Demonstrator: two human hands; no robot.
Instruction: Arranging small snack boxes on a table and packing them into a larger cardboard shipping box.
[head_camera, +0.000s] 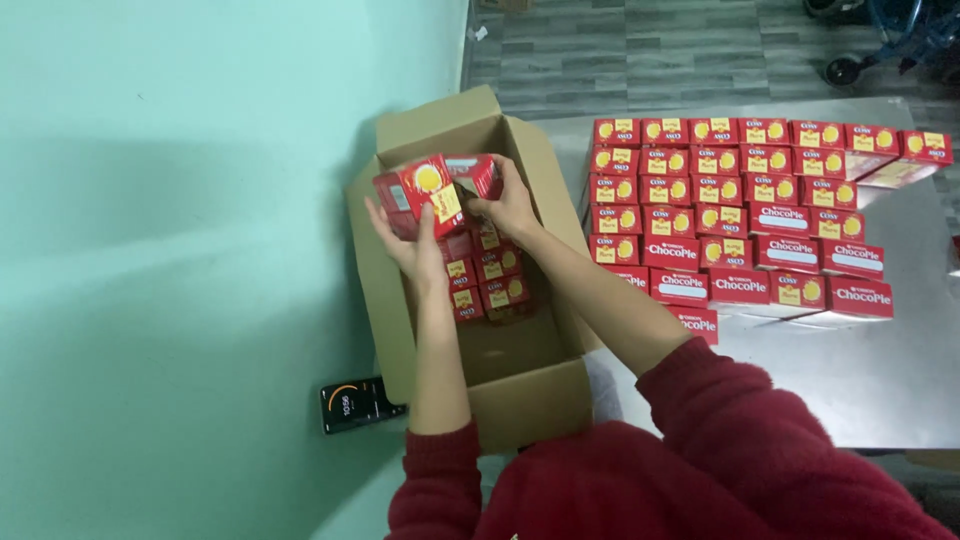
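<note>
- A dark phone (357, 403) with a lit screen lies on the green floor just left of the cardboard carton's (528, 395) near corner.
- The left hand (412, 243) is over the carton's left wall, fingers spread and curled up around the left end of a red snack box (432, 187).
- That red snack box hangs above the carton's far half, long axis running roughly left to right and tilted, held between both hands.
- Under it, packed boxes (490, 280) stand in rows in the carton's far half; the near half shows bare cardboard.
- The right hand (510, 203) pinches the box's right end, fingers closed on it; both hands are equally close.
- Right of the carton, a block of matching red boxes (745, 210) covers a metal table (880, 390).
</note>
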